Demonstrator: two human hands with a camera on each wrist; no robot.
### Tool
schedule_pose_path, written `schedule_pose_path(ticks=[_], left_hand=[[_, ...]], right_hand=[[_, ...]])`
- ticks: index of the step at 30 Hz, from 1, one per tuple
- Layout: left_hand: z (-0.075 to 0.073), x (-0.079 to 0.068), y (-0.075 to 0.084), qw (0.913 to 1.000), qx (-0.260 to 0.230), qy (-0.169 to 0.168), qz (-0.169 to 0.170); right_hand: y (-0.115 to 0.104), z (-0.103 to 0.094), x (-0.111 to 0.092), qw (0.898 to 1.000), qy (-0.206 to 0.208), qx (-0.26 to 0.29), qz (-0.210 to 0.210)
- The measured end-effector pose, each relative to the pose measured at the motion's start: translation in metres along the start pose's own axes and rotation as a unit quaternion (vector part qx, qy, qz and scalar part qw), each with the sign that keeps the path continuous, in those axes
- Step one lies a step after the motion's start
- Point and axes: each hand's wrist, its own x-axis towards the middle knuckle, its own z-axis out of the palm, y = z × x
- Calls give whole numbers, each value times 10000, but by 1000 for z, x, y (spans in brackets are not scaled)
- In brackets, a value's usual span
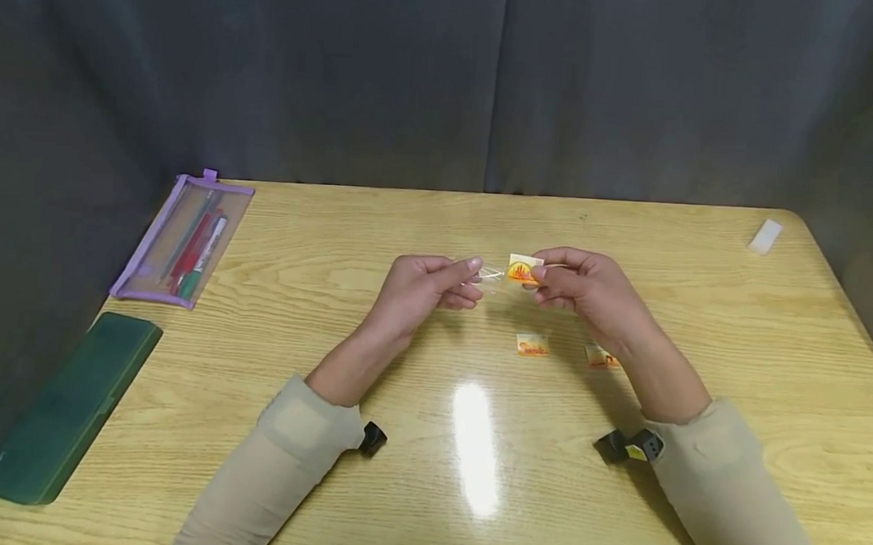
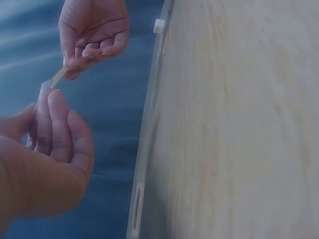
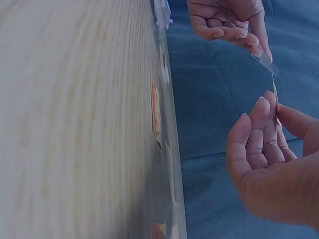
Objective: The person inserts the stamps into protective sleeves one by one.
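Between thumb and fingers, my left hand (image 1: 423, 292) pinches a small clear plastic piece (image 1: 491, 273), possibly a little sleeve or bag. My right hand (image 1: 592, 294) pinches a small card (image 1: 522, 268) with a yellow and orange print, raised above the table. In the right wrist view the card (image 3: 275, 94) appears edge-on, its far end close to the clear plastic (image 3: 266, 63); whether they touch I cannot tell. Two similar printed cards lie on the table below the hands: one card (image 1: 532, 346) in full view, the other card (image 1: 599, 358) partly behind the right wrist.
On the left of the wooden table (image 1: 310, 478) lie a mesh zip pouch (image 1: 149, 235) with lilac edging and several pens inside, and a dark green case (image 1: 72, 411). A small white block (image 1: 765, 236) sits at the far right corner. Dark curtains (image 1: 357, 82) surround the table.
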Motion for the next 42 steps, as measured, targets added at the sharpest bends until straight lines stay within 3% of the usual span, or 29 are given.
schedule_pose_path(ticks=[5, 15, 21, 30, 42], left_hand=[[0, 0, 1, 9999, -157, 20, -36], [-1, -1, 1, 9986, -414, -284, -158], [1, 1, -1, 9980, -571, -248, -108], [3, -1, -1, 9999, 98, 45, -6], [4, -1, 1, 9994, -206, -276, -25]], right_hand=[[-1, 1, -1, 9999, 46, 93, 2], [0, 1, -1, 10000, 69, 16, 43], [0, 2, -1, 10000, 86, -44, -24], [-1, 4, -2, 9997, 107, -192, -92], [-1, 4, -4, 9996, 170, -127, -159]])
